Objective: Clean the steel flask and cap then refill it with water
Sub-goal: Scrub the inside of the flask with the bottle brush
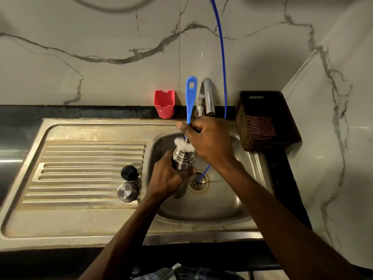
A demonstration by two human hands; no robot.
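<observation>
A flask (183, 161) is held over the sink basin (222, 199), with a bottle brush (188, 118) entering its mouth from above. Left of the basin, two caps (128, 182) sit on the draining board (84, 168). Behind the sink, a holder (164, 104), a tap (206, 98) and a basket (262, 120) stand left to right on the bench (20, 122).

Counted: one flask (183, 161), one brush (189, 102), two caps (129, 172) (128, 192), one red cup (164, 104), one basket (264, 120), one tap (206, 98), two hands (170, 178) (210, 140).

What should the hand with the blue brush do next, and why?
Probably push the brush down into the flask. The right hand grips its blue handle, the white bristles sit only at the open mouth, and the left hand holds the flask steady over the sink.
</observation>
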